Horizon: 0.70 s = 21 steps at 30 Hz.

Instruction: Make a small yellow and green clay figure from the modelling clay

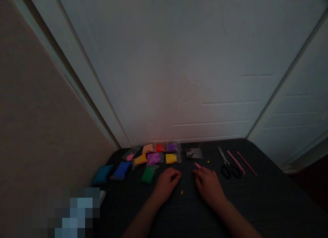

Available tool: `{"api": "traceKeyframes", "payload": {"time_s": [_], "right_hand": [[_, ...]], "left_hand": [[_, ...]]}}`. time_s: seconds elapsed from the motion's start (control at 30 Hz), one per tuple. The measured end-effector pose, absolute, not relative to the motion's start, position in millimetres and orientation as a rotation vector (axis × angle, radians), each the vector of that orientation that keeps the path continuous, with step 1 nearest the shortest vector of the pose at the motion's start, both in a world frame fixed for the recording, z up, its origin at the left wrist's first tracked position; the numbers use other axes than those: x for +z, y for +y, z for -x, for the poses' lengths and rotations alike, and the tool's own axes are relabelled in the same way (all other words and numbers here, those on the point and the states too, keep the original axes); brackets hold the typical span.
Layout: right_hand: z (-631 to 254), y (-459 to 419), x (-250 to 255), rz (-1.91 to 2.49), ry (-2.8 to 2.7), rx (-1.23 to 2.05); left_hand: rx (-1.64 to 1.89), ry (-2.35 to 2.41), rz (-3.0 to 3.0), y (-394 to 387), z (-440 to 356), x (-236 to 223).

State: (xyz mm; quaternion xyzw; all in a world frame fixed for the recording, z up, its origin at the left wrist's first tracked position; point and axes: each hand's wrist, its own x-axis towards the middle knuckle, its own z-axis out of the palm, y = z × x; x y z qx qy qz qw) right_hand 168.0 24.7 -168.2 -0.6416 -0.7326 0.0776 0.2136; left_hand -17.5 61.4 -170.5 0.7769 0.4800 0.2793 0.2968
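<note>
My left hand [167,180] is low over the dark table, its thumb and fingertips pressed together; whatever is between them is too small to make out. Across from it, my right hand [210,186] has its fingers bent down toward the tabletop. A pink pointed tool [197,165] sticks out past the right index finger, and its other end is hidden by the hand. Between the hands is a tiny green speck [189,178]. A small yellow bit [181,192] lies nearer to me, and another yellow bit [208,162] lies beyond the right hand.
Bags of coloured clay, including green [148,174], yellow [171,158], magenta [153,158] and blue [121,170], lie at the left and back. Scissors [226,163], pink tweezers [235,162] and a thin pink stick [246,163] are at right. A white panel [164,77] stands behind the table.
</note>
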Motion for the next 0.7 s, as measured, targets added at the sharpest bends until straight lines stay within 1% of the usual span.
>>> {"api": "traceKeyframes", "payload": {"time_s": [0.7], "right_hand": [[-170.3,25.1,-166.0,1.769,-2.016,0.258]], "left_hand": [[0.758,1.263,-2.069,61.1,18.8,-171.8]]}}
